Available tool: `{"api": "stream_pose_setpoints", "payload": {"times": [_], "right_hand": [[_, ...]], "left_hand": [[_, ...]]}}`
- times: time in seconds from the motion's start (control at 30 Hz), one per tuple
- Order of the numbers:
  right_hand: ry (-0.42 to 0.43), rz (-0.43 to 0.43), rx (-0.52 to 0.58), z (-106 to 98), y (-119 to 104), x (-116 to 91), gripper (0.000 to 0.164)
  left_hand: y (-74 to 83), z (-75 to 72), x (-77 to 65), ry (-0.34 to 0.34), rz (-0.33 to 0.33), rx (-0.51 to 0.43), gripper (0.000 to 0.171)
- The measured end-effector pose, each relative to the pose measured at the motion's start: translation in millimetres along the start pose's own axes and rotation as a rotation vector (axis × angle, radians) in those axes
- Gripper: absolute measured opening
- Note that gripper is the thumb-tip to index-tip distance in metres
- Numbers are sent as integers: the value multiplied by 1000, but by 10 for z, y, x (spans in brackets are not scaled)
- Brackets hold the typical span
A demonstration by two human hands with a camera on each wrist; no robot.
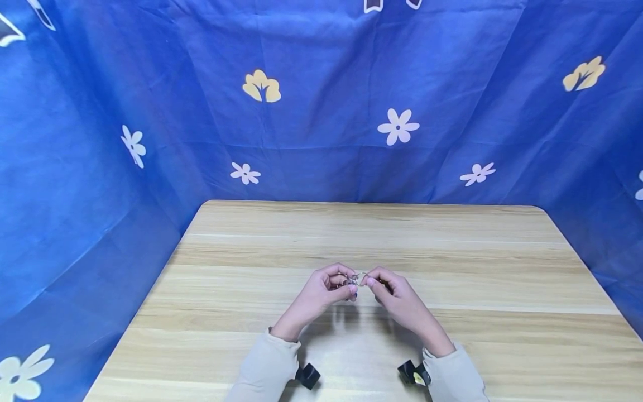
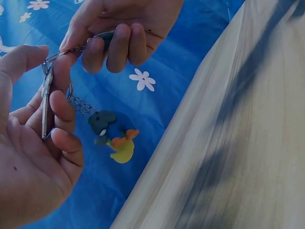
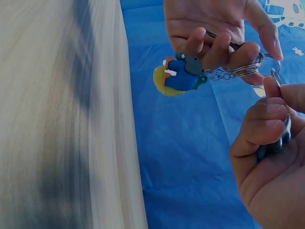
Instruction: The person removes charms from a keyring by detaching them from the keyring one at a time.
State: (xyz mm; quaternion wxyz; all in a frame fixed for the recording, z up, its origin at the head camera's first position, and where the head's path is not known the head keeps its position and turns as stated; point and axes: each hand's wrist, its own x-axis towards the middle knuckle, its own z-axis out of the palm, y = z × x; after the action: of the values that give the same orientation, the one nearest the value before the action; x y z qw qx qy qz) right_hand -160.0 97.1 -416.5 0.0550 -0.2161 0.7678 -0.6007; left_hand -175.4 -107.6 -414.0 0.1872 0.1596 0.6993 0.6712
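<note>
In the head view, the left hand (image 1: 317,289) and right hand (image 1: 400,300) hold metal rings (image 1: 359,278) above the wooden table (image 1: 382,240), before flower-printed cloth (image 1: 321,128). In the left-wrist view, curled left fingers grip a key (image 2: 46,102), its face too blurred to read; a colourful charm (image 2: 101,122) dangles by a chain (image 2: 82,105). In the right-wrist view, the right thumb and forefinger pinch one ring, other fingers closed round a teal trinket (image 3: 287,130).

Blue flowered cloth (image 1: 321,128) hangs behind a wood-grain table (image 1: 402,234).
</note>
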Motion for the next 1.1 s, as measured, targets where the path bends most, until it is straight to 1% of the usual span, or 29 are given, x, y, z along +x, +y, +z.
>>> {"api": "stream_pose_setpoints", "payload": {"times": [0.17, 0.37, 0.53, 0.67, 0.83, 0.97, 1.1], "right_hand": [[10, 16, -12, -16, 3, 4, 18], [8, 13, -15, -53, -8, 4, 19], [6, 25, -9, -80, -30, 10, 19], [9, 47, -16, -93, -38, 19, 19], [-3, 68, -74, -90, -31, 24, 20], [-40, 53, -102, -86, -39, 18, 20], [-52, 19, -114, -82, -45, 16, 19]], "left_hand": [[8, -6, 0, -15, 0, -5, 33], [24, -11, 8, -21, -45, -21, 35], [35, -30, 15, -5, -55, 17, 34], [39, -41, 23, 4, -46, 45, 34], [34, -44, 31, 18, -37, 56, 33], [36, -50, 27, 27, -30, 57, 31], [36, -55, 22, 17, -11, 49, 29]]}}
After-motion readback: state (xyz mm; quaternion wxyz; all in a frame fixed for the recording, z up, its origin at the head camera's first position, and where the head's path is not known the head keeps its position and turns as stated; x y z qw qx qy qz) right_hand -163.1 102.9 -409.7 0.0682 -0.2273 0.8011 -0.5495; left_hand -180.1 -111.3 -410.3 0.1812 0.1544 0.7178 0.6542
